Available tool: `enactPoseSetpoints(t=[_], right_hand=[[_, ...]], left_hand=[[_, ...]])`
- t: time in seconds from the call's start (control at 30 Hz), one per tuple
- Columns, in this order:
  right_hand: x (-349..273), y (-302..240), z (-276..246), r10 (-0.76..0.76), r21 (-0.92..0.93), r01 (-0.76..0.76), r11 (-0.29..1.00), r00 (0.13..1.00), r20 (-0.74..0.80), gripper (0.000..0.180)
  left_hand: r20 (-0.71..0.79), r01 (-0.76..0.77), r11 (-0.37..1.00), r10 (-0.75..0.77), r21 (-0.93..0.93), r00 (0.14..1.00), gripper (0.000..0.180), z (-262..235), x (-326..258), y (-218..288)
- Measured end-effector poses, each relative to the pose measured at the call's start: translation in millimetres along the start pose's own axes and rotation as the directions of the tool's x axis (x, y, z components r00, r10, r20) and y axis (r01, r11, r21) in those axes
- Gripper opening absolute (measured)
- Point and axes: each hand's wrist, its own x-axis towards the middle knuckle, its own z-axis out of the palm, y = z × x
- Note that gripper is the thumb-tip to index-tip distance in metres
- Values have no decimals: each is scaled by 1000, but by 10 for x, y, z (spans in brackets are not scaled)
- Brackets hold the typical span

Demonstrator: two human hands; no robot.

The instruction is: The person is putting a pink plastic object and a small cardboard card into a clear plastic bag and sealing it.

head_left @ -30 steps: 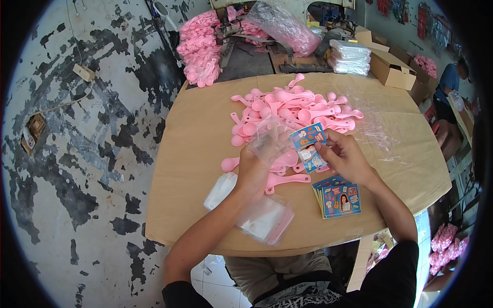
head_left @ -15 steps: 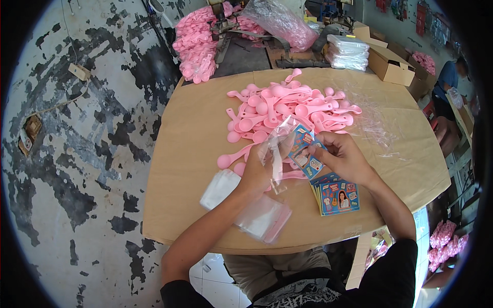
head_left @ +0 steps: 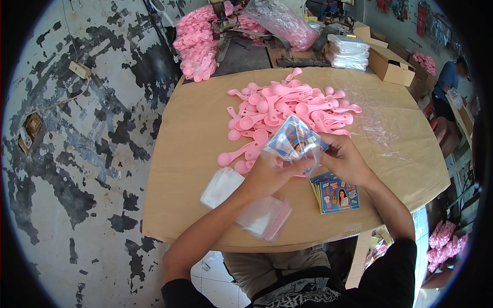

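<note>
My left hand (head_left: pixel 269 173) is closed on a clear plastic bag (head_left: pixel 314 156), its thumb reaching across toward the right. A blue printed card (head_left: pixel 294 137) lies mostly within the bag's film, tilted, in front of the pink spoons. At the card's right corner my right hand (head_left: pixel 345 156) pinches its edge. Just below that hand sits a fanned stack of matching cards (head_left: pixel 340 196). Under my left forearm are stacks of clear bags (head_left: pixel 264 218), partly covered by the arm.
A heap of pink spoons (head_left: pixel 287 102) covers the middle of the brown-covered table (head_left: pixel 174 154). Plastic scraps (head_left: pixel 377 126) lie to its right. Behind stand wrapped clear bags (head_left: pixel 347 51), an open cardboard box (head_left: pixel 390 64) and bundled pink spoons (head_left: pixel 195 43). A person (head_left: pixel 447 84) is at far right.
The card has turned and gone into the clear bag, which now wraps around it. My left hand has shifted right, its thumb now over the bag's lower part.
</note>
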Motion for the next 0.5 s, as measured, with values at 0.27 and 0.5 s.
enactPoseSetpoints(t=[0.27, 0.5], right_hand=[[0, -162, 72, 179, 174, -173, 969, 984, -17, 14], [-20, -6, 94, 118, 188, -108, 976, 992, -42, 15]], left_hand=[[-48, -107, 879, 96, -465, 994, 49, -87, 59, 62], [75, -101, 959, 125, -266, 989, 71, 31, 1, 21]])
